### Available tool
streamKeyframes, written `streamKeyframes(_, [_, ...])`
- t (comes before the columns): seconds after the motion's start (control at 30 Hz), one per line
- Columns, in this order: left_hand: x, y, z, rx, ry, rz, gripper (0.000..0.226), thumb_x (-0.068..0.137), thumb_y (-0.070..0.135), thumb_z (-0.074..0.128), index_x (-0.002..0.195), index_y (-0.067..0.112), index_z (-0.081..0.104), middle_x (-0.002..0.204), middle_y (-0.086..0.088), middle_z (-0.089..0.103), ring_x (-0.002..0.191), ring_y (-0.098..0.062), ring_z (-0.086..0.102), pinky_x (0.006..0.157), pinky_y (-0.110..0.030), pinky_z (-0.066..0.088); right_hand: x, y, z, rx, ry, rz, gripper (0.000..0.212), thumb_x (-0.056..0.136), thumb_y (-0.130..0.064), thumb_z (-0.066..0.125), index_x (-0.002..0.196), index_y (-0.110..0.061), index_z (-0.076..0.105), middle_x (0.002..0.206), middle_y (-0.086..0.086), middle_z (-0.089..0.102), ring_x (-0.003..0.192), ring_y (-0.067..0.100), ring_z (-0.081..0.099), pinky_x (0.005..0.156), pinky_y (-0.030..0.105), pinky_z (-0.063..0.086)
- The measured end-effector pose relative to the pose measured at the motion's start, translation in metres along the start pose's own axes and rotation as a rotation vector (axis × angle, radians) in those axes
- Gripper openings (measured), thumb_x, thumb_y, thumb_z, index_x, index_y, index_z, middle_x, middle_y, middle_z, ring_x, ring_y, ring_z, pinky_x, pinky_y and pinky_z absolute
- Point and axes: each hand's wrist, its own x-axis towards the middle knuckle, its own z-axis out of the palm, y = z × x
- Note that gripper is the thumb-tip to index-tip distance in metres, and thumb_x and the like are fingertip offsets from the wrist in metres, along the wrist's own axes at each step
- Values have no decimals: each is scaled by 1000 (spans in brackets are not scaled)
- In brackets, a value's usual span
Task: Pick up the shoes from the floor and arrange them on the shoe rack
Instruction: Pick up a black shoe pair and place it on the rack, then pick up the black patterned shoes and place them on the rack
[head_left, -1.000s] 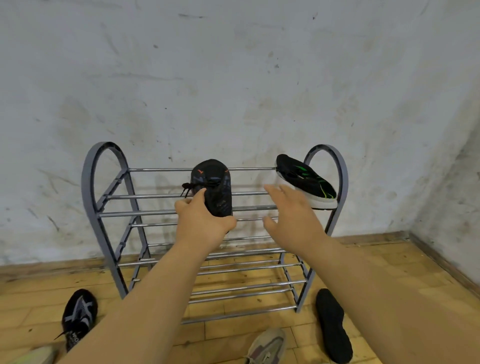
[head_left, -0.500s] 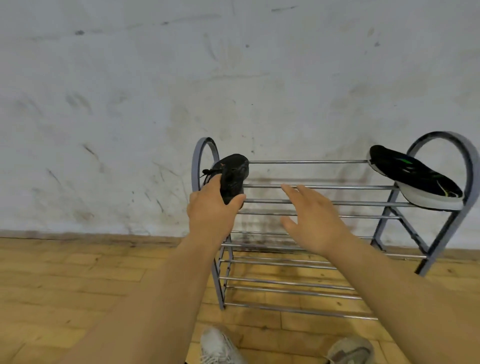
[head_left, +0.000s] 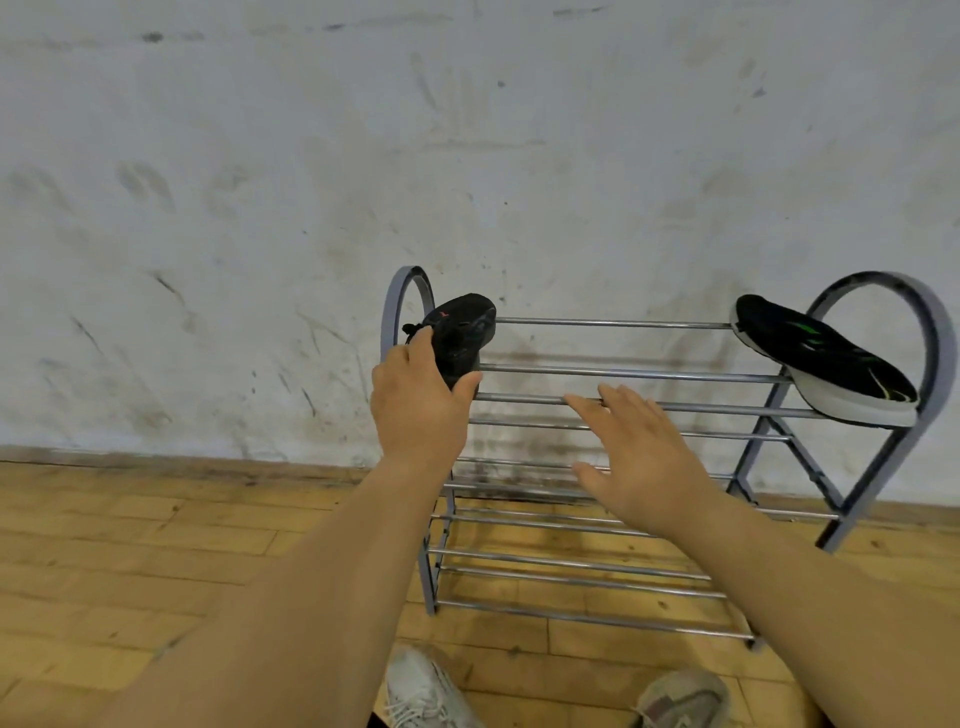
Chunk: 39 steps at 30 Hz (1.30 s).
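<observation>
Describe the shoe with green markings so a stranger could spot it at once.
Find the metal shoe rack against the white wall, then look to the right end of its top shelf. The black shoe with green markings lies there, tilted, by the arched side frame. Its green streaks and thick white sole distinguish it from the plain black shoe in the left hand.

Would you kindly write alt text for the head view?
A left hand holds a black shoe at the left end of a metal shoe rack's top shelf; the right hand hovers open, and a black-and-green shoe rests at the right end.
</observation>
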Motion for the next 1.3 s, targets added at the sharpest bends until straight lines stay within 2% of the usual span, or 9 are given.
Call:
streamKeyframes(0.07, [-11,2,-6,49,14,8,85,85,60,69,151,19,33,135,-12,47,119,-32,46,96,-46,44,-7,-1,3,33,167,-100,55,89,-40,53,137,-14,62,140,18,59,133,38,52,115,52,39])
streamKeyframes(0.17, [-32,3,-11,153,-9,98,93,83,65,67,154,20,27,136,-12,41,118,-32,44,96,-45,41,-23,-1,8,82,259,-164,34,85,-28,63,114,-12,68,112,8,65,106,31,60,94,46,50])
streamKeyframes(0.27, [-57,5,-19,181,-158,136,86,86,64,64,155,25,29,138,-9,38,123,-29,41,99,-42,39,-43,4,19,160,-123,-46,45,93,-37,64,133,-19,56,133,3,56,125,27,52,105,37,43])
streamKeyframes(0.43, [-86,-14,-33,126,-764,103,83,86,61,68,155,34,31,150,-5,37,137,-30,41,106,-40,39,-70,-1,35,24,-741,-64,85,96,-60,57,163,-28,16,169,2,22,150,25,32,114,31,31])
streamKeyframes(0.53, [-80,-26,-48,159,-1004,78,88,86,57,72,158,32,28,159,-4,35,141,-29,41,102,-34,37,-74,-13,41,20,-845,-94,91,95,-63,56,164,-28,8,172,2,14,153,23,27,119,30,29])
streamKeyframes(0.67, [-63,-49,-69,191,-1118,14,88,87,49,75,159,30,28,157,-3,41,135,-21,49,94,-27,37,-66,-42,58,48,-813,-121,92,92,-65,58,163,-35,8,170,2,20,153,22,28,119,31,29])
streamKeyframes(0.97, [-84,-200,-83,232,-1123,-260,87,86,47,77,157,31,32,152,-6,45,129,-22,51,95,-30,41,-41,-115,132,214,-890,-177,91,91,-62,64,162,-35,16,170,-5,21,151,20,31,119,32,32])
streamKeyframes(1.13, [-117,-283,-38,179,-1036,-348,85,85,44,79,156,34,34,148,1,47,124,-21,53,98,-33,46,-14,-150,205,274,-935,-141,91,90,-61,65,162,-30,19,167,2,31,147,23,38,117,38,37])
streamKeyframes(1.3, [-131,-357,41,230,-985,-439,93,83,59,73,158,40,21,157,-12,36,121,-32,57,96,-40,51,8,-169,279,378,-992,34,83,93,-50,66,161,-32,21,166,-1,30,146,22,38,114,34,38])
